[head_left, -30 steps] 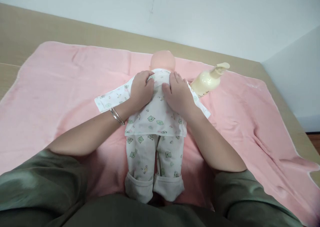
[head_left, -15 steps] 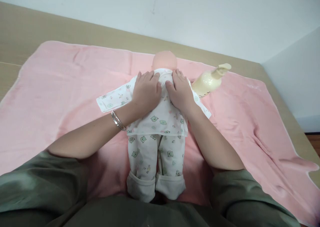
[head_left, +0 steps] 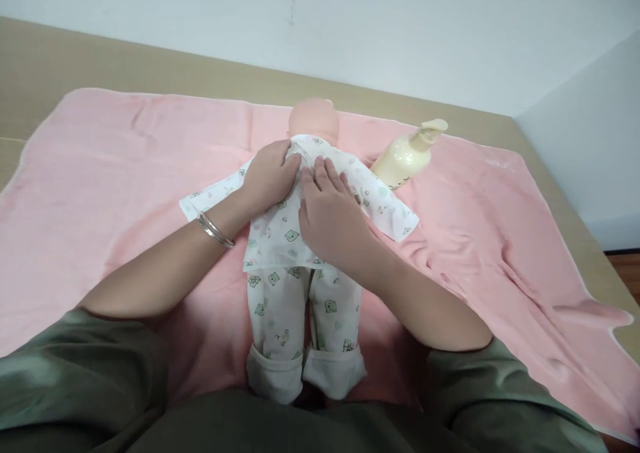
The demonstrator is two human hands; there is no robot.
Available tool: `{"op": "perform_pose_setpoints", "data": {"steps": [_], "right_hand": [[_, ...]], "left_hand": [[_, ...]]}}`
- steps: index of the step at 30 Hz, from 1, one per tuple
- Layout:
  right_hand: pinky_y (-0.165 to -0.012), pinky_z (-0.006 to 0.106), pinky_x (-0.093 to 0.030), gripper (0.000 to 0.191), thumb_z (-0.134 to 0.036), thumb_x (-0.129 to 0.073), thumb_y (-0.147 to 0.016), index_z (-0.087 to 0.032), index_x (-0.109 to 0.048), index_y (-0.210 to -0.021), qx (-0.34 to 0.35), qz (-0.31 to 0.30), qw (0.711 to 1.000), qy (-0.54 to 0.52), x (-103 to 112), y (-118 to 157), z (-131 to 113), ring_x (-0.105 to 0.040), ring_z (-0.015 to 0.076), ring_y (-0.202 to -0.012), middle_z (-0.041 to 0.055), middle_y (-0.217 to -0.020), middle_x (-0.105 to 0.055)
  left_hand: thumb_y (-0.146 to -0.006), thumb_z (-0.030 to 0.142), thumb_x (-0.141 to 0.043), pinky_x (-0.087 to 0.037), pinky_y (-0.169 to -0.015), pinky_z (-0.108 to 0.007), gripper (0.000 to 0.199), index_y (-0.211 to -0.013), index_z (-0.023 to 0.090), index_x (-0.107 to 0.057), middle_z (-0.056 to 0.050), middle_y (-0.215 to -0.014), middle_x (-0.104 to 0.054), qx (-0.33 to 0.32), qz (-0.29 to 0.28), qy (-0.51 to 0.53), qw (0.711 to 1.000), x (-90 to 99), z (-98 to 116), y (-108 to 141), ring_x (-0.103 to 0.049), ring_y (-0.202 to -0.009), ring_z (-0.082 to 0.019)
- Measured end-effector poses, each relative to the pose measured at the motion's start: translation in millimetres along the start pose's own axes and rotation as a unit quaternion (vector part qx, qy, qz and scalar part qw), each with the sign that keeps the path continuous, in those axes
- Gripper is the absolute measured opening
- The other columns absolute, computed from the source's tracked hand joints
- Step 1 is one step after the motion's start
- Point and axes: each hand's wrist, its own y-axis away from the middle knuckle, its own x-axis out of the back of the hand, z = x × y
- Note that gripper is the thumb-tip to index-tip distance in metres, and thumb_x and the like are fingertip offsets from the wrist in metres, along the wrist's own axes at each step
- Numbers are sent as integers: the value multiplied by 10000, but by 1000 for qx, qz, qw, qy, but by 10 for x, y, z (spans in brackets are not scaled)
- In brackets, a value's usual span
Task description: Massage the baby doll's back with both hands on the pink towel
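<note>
A baby doll [head_left: 313, 118] lies stretched out with its bald head away from me; its face is out of sight. It wears a white shirt [head_left: 287, 230] printed with small green animals and matching trousers [head_left: 331, 313] with turned-up cuffs. My left hand [head_left: 273, 176] is curled over the doll's left-side shoulder in view, thumb on the shirt near the collar, other fingers mostly hidden. On the middle of the shirt rests my right hand [head_left: 333, 216], flat, its fingers extended towards the collar. Both shirt sleeves spread outwards.
Under the doll is a wrinkled pink blanket [head_left: 165, 146] on a wooden tabletop [head_left: 165, 63]. A cream pump bottle [head_left: 405, 158] leans beside the right sleeve. The white wall [head_left: 400, 33] rises behind the table.
My right hand has moved down and inward from the shoulder to the middle of the shirt, uncovering the right sleeve. My left hand has curled round the shoulder. The view has shifted slightly.
</note>
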Motion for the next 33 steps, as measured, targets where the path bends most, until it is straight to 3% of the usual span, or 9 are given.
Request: {"op": "perform_pose_setpoints", "data": {"steps": [3, 7, 12, 15, 18, 22, 27, 30, 33], "right_hand": [[-1405, 522, -213, 628, -155, -297, -1034, 6, -342, -1639, -36, 1, 998, -58, 49, -207, 180, -226, 317, -1670, 191, -1746, -299], [-1395, 532, -219, 640, -226, -320, -1045, 55, -345, -1620, -85, 27, 994, -66, 34, -521, 476, -252, 346, -1657, 218, -1723, -337], [-1380, 543, -255, 615, -227, -323, -1073, 80, -363, -1605, -72, 43, 996, -6, -14, -380, 337, -317, 387, -1625, 262, -1685, -389], [-1351, 569, -318, 609, -218, -385, -1072, 73, -368, -1606, -56, 50, 997, 24, -41, -164, 129, -327, 418, -1616, 286, -1682, -376], [-1336, 570, -345, 566, -150, -408, -1057, 42, -423, -1589, -18, 50, 998, 45, -34, -74, 32, -327, 423, -1616, 280, -1679, -384], [-1310, 551, -398, 517, -166, -370, -1064, -6, -506, -1536, -40, 53, 998, -19, 5, -260, 206, -393, 372, -1592, 219, -1658, -455], [-1385, 538, -237, 581, -241, -334, -1081, 79, -403, -1560, -53, 59, 997, -25, -32, -548, 526, -311, 357, -1632, 272, -1673, -402], [-1388, 562, -202, 607, -254, -344, -1083, 67, -350, -1598, -41, 33, 999, -4, -13, -522, 509, -197, 381, -1667, 262, -1729, -292], [-1372, 550, -253, 598, -227, -350, -1080, 63, -365, -1603, -49, 23, 998, 21, 5, -370, 334, -277, 405, -1637, 262, -1704, -351]], "left_hand": [[-979, 262, -379, -491, -1156, -593, 312, -1074, 153, -655, -210, -1198, -732, -38, 14, -37, 999, -18, 108, 180, -667, -1242, -378], [-990, 261, -387, -305, -1332, -590, 549, -1475, 39, -515, -257, -1618, -495, -102, 0, -103, 989, -23, 395, 569, -416, -1572, -389], [-952, 211, -381, -355, -1311, -594, 519, -1404, 44, -576, -242, -1533, -586, -92, -15, -65, 993, 21, 322, 422, -487, -1517, -385], [-937, 190, -376, -515, -1148, -602, 368, -1146, 137, -673, -196, -1205, -739, -25, -18, -45, 999, 50, 119, 154, -677, -1226, -377], [-970, 180, -298, -591, -995, -544, 380, -1077, 151, -661, -180, -1067, -733, -11, -27, -102, 994, 54, 38, 72, -706, -1061, -339], [-1015, 188, -276, -507, -1164, -544, 465, -1301, 55, -618, -239, -1313, -695, -85, -1, -166, 982, 13, 199, 311, -631, -1327, -356], [-1026, 165, -320, -326, -1340, -553, 552, -1510, -50, -473, -280, -1603, -503, -122, -32, -177, 976, 34, 518, 623, -449, -1559, -365], [-1016, 160, -315, -332, -1344, -529, 560, -1510, -55, -468, -275, -1630, -471, -96, -74, -141, 982, 111, 520, 522, -426, -1576, -347], [-1004, 185, -314, -463, -1238, -515, 479, -1351, 11, -595, -256, -1475, -623, -35, -67, -102, 992, 152, 368, 278, -571, -1438, -340]]}}
